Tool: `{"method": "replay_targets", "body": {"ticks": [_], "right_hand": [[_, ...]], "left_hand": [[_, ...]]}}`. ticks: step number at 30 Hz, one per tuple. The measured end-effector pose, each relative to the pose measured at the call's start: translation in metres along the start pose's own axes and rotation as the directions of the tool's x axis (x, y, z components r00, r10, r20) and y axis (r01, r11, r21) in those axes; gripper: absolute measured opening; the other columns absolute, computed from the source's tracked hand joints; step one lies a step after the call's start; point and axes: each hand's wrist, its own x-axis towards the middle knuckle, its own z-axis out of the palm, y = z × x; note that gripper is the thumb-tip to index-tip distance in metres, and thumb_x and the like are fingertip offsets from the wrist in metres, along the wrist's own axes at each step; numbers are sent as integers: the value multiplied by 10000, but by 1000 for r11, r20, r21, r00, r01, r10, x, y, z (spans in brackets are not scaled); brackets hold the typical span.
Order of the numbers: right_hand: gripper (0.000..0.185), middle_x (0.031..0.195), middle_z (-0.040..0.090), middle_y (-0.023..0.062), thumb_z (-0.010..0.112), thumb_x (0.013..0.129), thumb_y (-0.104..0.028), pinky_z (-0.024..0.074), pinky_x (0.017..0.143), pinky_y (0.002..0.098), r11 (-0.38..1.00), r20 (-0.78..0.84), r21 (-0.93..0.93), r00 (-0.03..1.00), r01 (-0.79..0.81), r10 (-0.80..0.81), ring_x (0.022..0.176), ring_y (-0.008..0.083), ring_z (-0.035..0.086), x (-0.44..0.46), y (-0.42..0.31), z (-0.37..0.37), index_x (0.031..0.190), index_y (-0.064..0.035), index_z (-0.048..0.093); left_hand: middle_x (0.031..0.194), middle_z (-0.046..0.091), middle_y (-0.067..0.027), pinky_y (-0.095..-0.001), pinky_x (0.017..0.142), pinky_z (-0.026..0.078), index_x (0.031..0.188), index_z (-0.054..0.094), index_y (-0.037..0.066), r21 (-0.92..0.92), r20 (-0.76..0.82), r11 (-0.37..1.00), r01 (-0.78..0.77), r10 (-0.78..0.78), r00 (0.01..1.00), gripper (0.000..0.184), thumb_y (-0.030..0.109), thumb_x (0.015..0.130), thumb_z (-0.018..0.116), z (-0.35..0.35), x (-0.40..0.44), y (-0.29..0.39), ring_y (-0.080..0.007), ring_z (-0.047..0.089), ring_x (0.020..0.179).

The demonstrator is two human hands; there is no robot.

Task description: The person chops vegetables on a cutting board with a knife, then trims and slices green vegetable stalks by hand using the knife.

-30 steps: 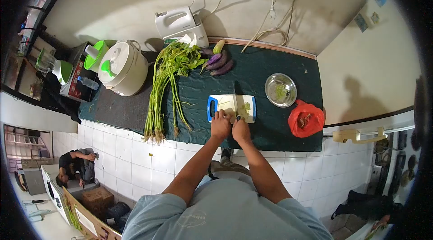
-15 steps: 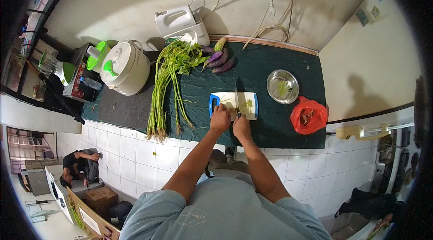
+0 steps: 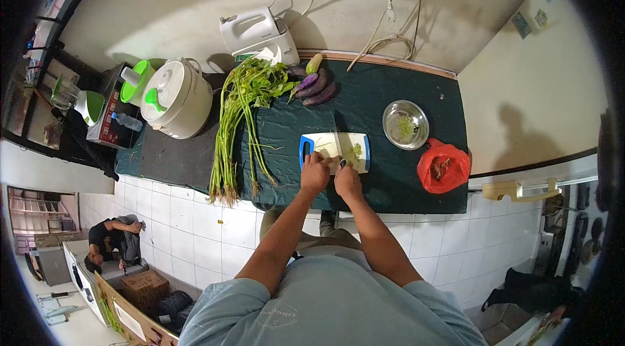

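1. I have bare table (image 3: 371, 85) between the eggplants (image 3: 320, 96) and the steel bowl (image 3: 391, 126), enough for a hand to pass.
2. To my right, that bowl and the red plastic bag (image 3: 430, 177) stand close together, blocking the way.
3. Leafy greens (image 3: 237, 111) bar my left, the rice cooker (image 3: 185, 108) beyond them.
4. The knife (image 3: 336, 127) juts past the far edge of the cutting board (image 3: 325, 142).
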Motion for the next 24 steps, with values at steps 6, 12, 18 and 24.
{"method": "replay_targets", "body": {"ticks": [6,12,18,24], "right_hand": [[348,911,673,309,492,997,-286,542,777,545,997,-49,26,996,-74,76,883,473,671,-14,-1,14,1048,56,530],[366,881,673,312,493,1000,-263,553,735,534,999,-51,-25,998,-23,21,855,475,676,-3,-2,8,1076,94,515],[399,904,678,301,488,1000,-274,557,753,528,999,-52,-20,998,-27,26,863,466,679,-11,-2,20,1149,96,502],[379,927,691,265,518,992,-293,549,780,538,991,-26,-124,999,-48,46,891,439,688,-7,0,3,1189,30,526]], "left_hand": [[1088,567,-109,-439,889,482,1107,741,197,-14,-6,999,-48,48,999,378,70,779,601,0,2,-5,-327,531,1019],[1073,578,-120,-432,900,480,1108,741,184,-82,58,995,-61,66,996,378,63,786,585,-7,7,-11,-329,528,1022],[1092,582,-125,-429,926,472,1147,726,180,-132,118,990,-42,57,991,379,62,810,598,-9,9,-20,-334,539,1042],[1116,595,-124,-448,943,451,1128,701,143,-126,76,992,-22,32,997,326,107,818,610,-19,20,-28,-331,538,1074]]}}
